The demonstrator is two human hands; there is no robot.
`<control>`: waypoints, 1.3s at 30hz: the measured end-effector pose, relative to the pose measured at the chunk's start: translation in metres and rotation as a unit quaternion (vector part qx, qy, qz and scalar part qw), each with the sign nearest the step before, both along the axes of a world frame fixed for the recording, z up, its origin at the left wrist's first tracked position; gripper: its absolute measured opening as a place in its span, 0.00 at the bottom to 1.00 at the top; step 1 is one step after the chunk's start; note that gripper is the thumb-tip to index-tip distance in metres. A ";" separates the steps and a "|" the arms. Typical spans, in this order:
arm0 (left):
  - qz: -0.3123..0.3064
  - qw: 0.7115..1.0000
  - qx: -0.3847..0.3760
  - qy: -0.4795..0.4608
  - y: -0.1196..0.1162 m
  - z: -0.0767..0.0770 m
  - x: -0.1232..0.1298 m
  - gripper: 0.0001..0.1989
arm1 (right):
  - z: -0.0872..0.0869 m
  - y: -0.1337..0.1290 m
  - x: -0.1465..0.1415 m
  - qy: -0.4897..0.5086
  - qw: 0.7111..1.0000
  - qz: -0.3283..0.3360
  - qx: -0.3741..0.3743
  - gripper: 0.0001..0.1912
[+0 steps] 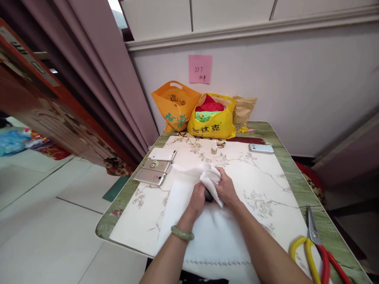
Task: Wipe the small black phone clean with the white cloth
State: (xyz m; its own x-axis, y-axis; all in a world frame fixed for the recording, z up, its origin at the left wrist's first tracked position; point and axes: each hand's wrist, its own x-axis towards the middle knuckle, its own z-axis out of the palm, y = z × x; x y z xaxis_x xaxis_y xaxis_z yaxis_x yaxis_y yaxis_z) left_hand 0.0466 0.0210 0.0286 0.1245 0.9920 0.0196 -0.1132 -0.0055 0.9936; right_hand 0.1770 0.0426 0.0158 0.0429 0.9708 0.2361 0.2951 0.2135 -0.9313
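My left hand (196, 200), with a green bangle at the wrist, is closed around a dark object (208, 195) whose rounded edge shows below the cloth; I cannot make out its kind. My right hand (227, 187) grips a bunched part of a white cloth (211, 177) against that object. Both hands meet over the middle of the table. Beneath them a white cloth sheet (214, 240) with a stitched edge lies spread towards me; I cannot tell whether the bunched part belongs to it.
Three phones (150, 176) lie at the left, another phone (261, 148) at the back right. Big scissors (313, 232) with yellow and red handles rest at the right edge. A small bottle (214, 148) stands before an orange bag (177, 106), a yellow bag (211, 122) and a brown pouch (244, 110).
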 end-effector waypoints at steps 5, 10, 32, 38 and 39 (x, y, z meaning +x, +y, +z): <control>-0.093 0.995 -0.046 -0.005 -0.003 -0.003 -0.001 0.19 | -0.006 0.001 0.004 0.012 0.999 -0.030 -0.009 0.15; -0.083 0.989 -0.109 -0.054 -0.001 -0.010 0.003 0.21 | -0.009 0.004 0.008 0.052 0.997 -0.010 -0.057 0.17; -0.034 0.992 -0.092 -0.078 -0.003 -0.005 0.005 0.21 | -0.001 0.001 0.006 0.091 0.990 -0.003 -0.104 0.18; -0.004 0.996 -0.089 -0.031 -0.004 -0.009 0.006 0.19 | 0.000 0.001 0.006 0.054 0.996 0.003 -0.068 0.14; -0.025 0.995 -0.093 -0.033 -0.004 -0.009 0.006 0.20 | -0.001 0.000 0.006 0.061 0.995 -0.001 -0.077 0.13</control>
State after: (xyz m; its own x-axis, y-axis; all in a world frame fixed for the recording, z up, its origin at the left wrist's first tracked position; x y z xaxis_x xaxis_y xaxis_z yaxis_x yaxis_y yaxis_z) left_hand 0.0525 0.0166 0.0196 0.1789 0.9717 -0.1543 -0.1736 0.1855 0.9672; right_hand 0.1825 0.0428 0.0148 0.0633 0.9950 0.0774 0.1789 0.0650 -0.9817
